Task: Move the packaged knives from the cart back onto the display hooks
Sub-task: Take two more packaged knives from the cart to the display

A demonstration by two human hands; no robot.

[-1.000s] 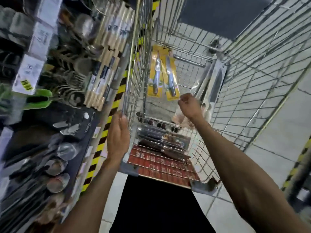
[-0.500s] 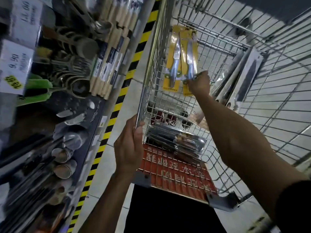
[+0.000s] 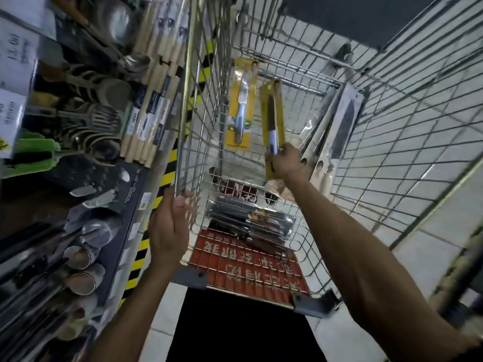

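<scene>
**A:** ok so a second ago your right hand [image 3: 286,163] was just a fist low in the cart [image 3: 185,100], and both yellow packs were leaning side by side at the far end; now you've got the yellow knife pack [image 3: 270,108] gripped near its bottom edge, fingers curled round it; it's tipped up and away from its twin; the other yellow pack [image 3: 241,105] hasn't budged, still propped against the far wall.

**B:** yep; and your left hand [image 3: 170,226] is where it was, wrapped on the cart rim at the near left corner, nothing else in it; I'd call the pickup done and the carry not started; the pack's still inside the cart, well apart from the display rack [image 3: 86,118] on your left.

**A:** plenty left too by the look of it; big sleeved knives [image 3: 337,126] along the right wall, flat packs [image 3: 251,223] on the cart floor by the near edge.

**B:** next bit probably needs the hang hole lined up; can't tell from here which hook is free, that rack's too blurry.
</scene>
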